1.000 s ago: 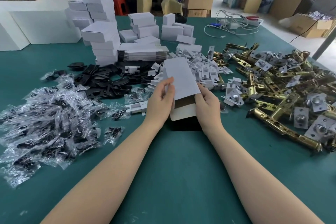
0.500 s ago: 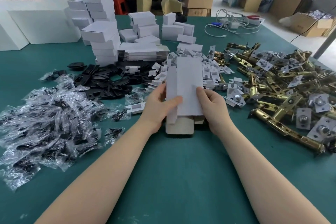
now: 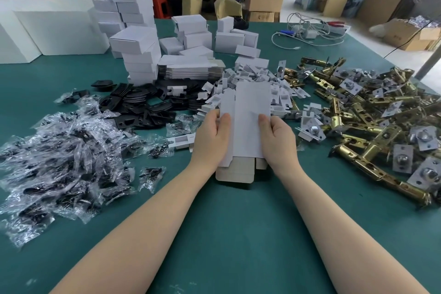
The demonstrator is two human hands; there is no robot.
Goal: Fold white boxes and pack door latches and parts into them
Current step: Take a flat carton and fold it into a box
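A white cardboard box blank stands partly squared up at the table's middle, its long panel facing me and a grey-brown end flap lying toward me on the cloth. My left hand grips the blank's left side, thumb on the front panel. My right hand holds its right side, thumb pressed on the same panel. Brass door latches lie heaped at the right. Bagged black parts lie heaped at the left.
Black plates and small white inserts lie behind the hands. A stack of flat blanks and piles of folded white boxes stand farther back. Cables lie far right. Green cloth covers the table.
The blank has swung from tilted to upright and opened from flat into a tube shape. Both hands shifted to its sides, and the near end flap now lies lower on the table.
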